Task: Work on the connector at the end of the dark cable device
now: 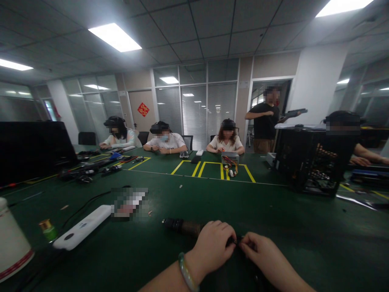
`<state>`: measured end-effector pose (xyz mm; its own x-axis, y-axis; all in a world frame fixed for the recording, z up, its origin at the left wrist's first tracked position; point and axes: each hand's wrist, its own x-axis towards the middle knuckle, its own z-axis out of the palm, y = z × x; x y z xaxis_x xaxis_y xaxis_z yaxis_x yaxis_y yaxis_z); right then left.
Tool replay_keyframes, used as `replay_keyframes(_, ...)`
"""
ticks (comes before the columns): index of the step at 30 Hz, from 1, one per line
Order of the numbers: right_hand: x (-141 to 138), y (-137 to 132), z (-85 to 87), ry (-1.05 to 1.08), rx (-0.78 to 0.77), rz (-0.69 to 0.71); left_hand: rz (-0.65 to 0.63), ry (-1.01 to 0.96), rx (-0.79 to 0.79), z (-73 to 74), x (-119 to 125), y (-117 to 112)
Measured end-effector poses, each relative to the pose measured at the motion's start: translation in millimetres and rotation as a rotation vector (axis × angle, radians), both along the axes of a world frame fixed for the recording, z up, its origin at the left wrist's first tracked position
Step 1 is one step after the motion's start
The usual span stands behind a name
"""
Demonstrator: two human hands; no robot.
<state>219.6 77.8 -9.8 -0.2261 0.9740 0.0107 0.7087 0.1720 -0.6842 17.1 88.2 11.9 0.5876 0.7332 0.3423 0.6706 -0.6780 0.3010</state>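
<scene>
A: Where does the handled object lie?
B: Lower centre of the frame: a dark cylindrical object point(191, 228) points toward the left on the worktop point(194, 198). Its rear portion is hidden behind the left hand point(214, 247), so its full length cannot be read.

A: And the state of each grip?
B: The left fingers curl inward, with a bracelet point(183, 267) at the wrist; what they enclose is concealed, and I cannot tell whether they press on it. The right hand point(261, 251) brings thumb and fingertips together just beside them. A small dark piece point(236, 242) shows between the hands, too indistinct to identify; whether the right grip pinches it, I cannot tell.

A: Which surroundings are incomplete?
B: At lower left, a white container point(13, 241) is cut off by the frame edge, near a small green bottle point(49, 232) and a white elongated device point(83, 229). A pixelated patch obscures the item at the device's far end. At right, a black case point(313, 160) partly hides a seated person point(355, 142).
</scene>
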Motion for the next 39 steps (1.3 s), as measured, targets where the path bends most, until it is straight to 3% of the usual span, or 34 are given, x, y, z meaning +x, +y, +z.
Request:
replay_keyframes(10, -1.8, -1.1, 4.1, 0.002, 0.003, -0.001, 0.009, 0.038, -0.023, 4.8, 0.3, -3.0)
replay_keyframes(39, -0.2, 2.6, -5.5, 0.017, 0.028, 0.002, 0.006, 0.037, 0.001, 2.7, 0.0, -2.0)
